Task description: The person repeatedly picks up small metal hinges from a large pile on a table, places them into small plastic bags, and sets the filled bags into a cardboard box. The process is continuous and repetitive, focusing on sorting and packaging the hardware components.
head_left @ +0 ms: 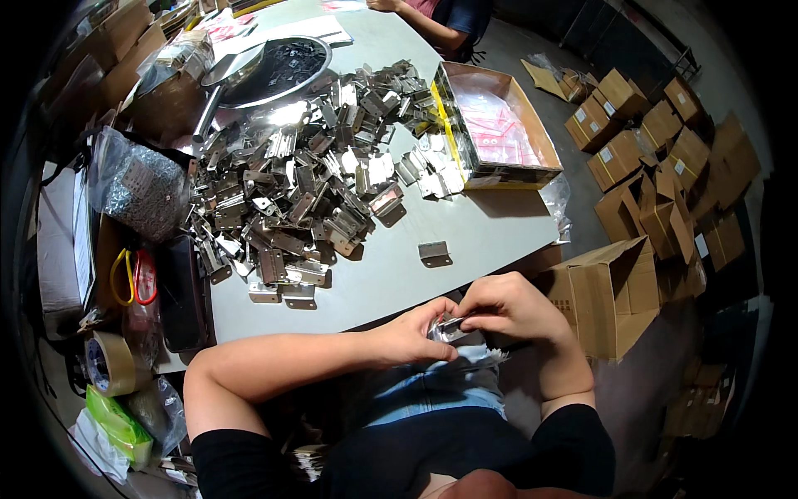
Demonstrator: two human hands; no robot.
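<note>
Above my lap, just off the table's near edge, my left hand [409, 336] is closed around a shiny bent metal bracket [450, 331]. My right hand [509, 306] meets it there, thumb and fingers pinched at the bracket's upper edge. The fingers partly hide the piece, so whether something small lies between them cannot be made out. A single bracket [435, 254] rests alone on the table [490, 237], a little beyond my hands. Farther off to the left spreads a large heap of similar metal brackets [307, 179].
An open box [544, 158] with pink-and-white packets stands right of the heap. Behind the heap is a metal bowl [320, 71] of dark parts. Scissors [145, 279], a tape roll [116, 363] and a bag of small metal parts [145, 187] lie left. Cartons [603, 291] cover the floor right. Another person's arm [432, 29] shows at the far side.
</note>
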